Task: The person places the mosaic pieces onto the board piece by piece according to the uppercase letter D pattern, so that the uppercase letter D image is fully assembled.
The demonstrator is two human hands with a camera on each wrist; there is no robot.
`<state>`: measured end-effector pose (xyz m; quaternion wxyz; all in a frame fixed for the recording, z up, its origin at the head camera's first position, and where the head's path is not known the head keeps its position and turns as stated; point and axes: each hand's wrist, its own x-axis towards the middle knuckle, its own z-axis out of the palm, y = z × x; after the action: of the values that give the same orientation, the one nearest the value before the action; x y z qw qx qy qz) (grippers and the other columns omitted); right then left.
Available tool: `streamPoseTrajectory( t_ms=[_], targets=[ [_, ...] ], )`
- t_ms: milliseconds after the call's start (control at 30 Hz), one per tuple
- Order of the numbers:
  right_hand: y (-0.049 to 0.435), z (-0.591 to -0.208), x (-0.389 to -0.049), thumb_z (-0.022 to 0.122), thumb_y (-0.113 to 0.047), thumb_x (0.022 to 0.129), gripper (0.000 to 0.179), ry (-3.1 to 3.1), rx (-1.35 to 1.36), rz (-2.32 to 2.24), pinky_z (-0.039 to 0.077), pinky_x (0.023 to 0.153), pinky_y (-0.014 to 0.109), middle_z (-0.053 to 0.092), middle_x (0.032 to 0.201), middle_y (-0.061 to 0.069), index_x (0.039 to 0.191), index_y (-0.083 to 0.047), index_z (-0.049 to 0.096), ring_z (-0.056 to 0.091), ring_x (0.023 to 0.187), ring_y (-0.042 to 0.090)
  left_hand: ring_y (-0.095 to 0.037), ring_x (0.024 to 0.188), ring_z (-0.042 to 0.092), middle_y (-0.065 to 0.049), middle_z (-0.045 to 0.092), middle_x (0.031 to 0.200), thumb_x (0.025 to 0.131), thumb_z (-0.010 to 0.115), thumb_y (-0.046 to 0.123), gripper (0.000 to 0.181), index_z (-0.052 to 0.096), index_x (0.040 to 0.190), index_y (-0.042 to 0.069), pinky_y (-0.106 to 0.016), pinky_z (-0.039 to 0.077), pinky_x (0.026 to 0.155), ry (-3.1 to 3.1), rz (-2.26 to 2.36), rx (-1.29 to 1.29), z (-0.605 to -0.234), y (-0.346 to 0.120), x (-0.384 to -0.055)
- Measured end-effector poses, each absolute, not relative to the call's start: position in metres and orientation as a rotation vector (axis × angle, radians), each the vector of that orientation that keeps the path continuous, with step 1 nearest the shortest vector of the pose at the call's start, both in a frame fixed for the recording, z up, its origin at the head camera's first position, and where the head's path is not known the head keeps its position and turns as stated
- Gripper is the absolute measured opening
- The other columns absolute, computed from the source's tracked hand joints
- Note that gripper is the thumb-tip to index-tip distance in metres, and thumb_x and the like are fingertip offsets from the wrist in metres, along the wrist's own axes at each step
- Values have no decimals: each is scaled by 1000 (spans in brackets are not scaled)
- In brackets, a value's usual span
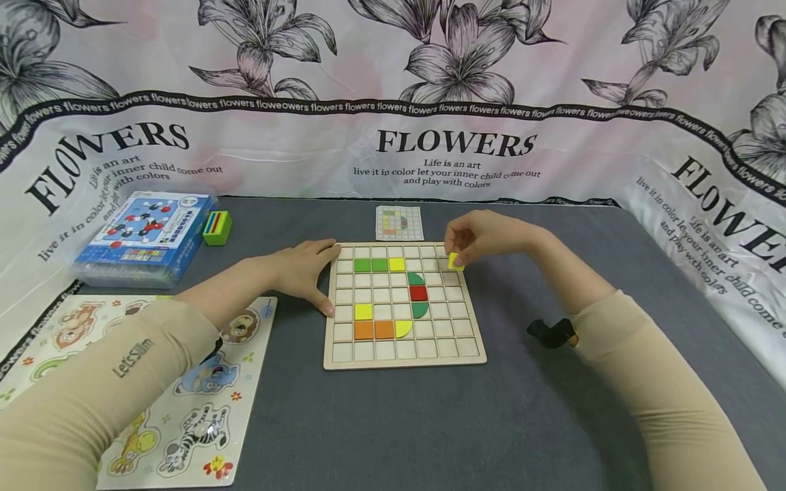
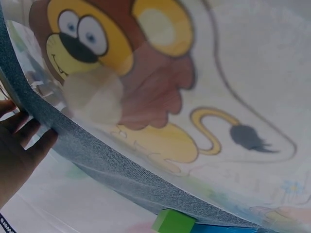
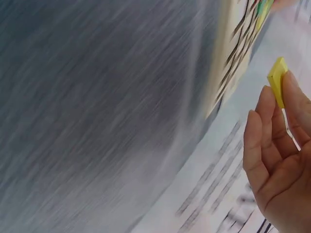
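Observation:
A wooden grid board [image 1: 405,365] lies on the table. My left hand [image 1: 301,269] rests at its left edge with fingers spread. Between thumb and fingertips, my right hand [image 1: 485,235] pinches a yellow tile [image 1: 456,261] over the board's upper right corner; the right wrist view shows this yellow tile [image 3: 276,82] too. Set in the grid are two green squares [image 1: 362,265] beside a yellow square [image 1: 397,264], a red square [image 1: 418,293] between two rounded green tiles [image 1: 416,279], another yellow square [image 1: 364,311], and two orange squares [image 1: 374,330] beside a rounded yellow tile [image 1: 402,330].
Behind the board lies a small card [image 1: 399,224] printed with a coloured grid pattern. At the left are a blue boxed set [image 1: 144,232], a green block [image 1: 217,228] with coloured strips, and an animal puzzle board [image 1: 245,402] partly under my left arm. A flowered cloth [image 1: 276,157] hangs behind.

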<state>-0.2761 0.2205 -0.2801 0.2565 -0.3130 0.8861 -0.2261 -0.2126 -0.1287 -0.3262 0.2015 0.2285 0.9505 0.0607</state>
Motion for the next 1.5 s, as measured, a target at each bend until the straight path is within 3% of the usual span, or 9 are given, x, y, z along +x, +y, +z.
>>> streamPoseTrajectory(
  t_ms=[267,700,1500],
  targets=[
    [170,-273,-257,77,-15,86,14,2336,-997,-610,51,72,31,67,93,4,96,-14,66,62,85,18,-45,154,13,-21,8,167,71,78,65,124,15,159,6,-65,24,120,2661,169,639,-325,-128,-214],
    [112,-282,-249,78,-11,84,14,2271,-1161,-641,52,71,29,64,85,2,91,-16,68,62,80,17,-43,154,11,-19,7,168,71,78,66,125,12,160,7,-64,24,120,2642,158,610,-324,-125,-216],
    [71,-299,-240,78,-8,83,13,2334,-1179,-353,51,66,23,74,90,5,93,-14,72,65,73,13,-45,154,13,-20,9,167,70,78,67,125,16,159,5,-67,26,117,2643,164,628,-324,-127,-213]
  ],
)
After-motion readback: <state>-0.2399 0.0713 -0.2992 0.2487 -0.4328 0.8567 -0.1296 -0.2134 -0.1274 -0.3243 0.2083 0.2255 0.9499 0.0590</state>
